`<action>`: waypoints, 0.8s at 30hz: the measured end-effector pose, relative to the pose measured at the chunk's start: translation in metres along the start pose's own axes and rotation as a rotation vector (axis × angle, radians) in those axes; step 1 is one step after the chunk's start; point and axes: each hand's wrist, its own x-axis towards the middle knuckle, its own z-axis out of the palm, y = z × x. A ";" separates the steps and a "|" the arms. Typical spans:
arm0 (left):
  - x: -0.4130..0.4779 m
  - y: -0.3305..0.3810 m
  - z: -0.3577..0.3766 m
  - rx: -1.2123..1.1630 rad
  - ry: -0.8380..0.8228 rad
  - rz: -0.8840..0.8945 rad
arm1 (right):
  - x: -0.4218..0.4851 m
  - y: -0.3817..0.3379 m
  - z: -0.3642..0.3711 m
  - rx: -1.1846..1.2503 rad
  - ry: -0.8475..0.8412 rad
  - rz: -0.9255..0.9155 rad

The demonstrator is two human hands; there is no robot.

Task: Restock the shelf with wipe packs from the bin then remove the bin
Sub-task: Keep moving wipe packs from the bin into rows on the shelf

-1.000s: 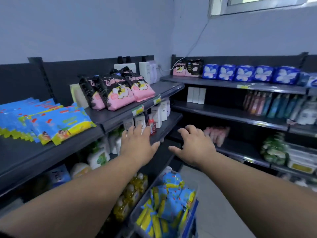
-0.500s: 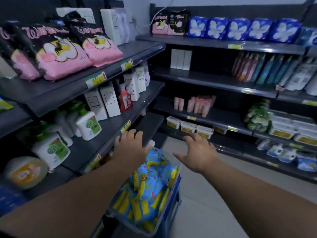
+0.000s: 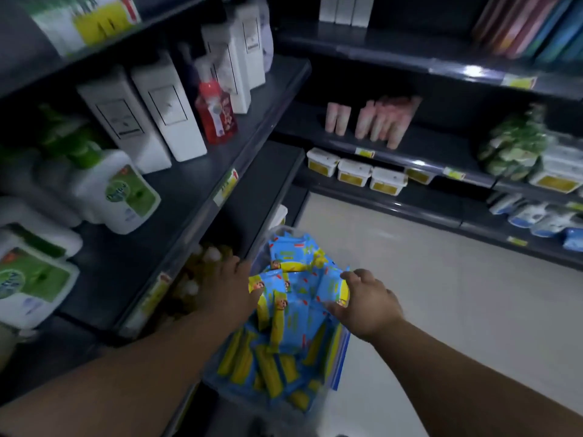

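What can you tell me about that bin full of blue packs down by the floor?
The bin looks like clear plastic with a blue edge on its right side. It sits low beside the dark shelving, piled with blue-and-yellow wipe packs, some on edge, some flat. The left hand is at its left rim and the right hand rests on packs at its right rim. Its base is hidden.

I can make out little writing. On the white bottles with green labels (image 3: 121, 192) to my left, the green badge looks like the Dettol mark, though blurred. The yellow price tags (image 3: 519, 82) on the shelf edges and the wipe packs' (image 3: 296, 298) print are too smeared to read.
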 end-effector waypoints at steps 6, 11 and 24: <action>0.023 -0.003 0.068 -0.101 -0.124 -0.010 | 0.038 0.001 0.069 0.037 -0.090 -0.027; 0.056 0.002 0.106 -0.077 -0.165 0.049 | 0.065 -0.002 0.116 0.062 -0.111 -0.126; 0.106 -0.007 0.140 0.288 -0.259 0.185 | 0.096 -0.012 0.146 -0.100 -0.100 -0.251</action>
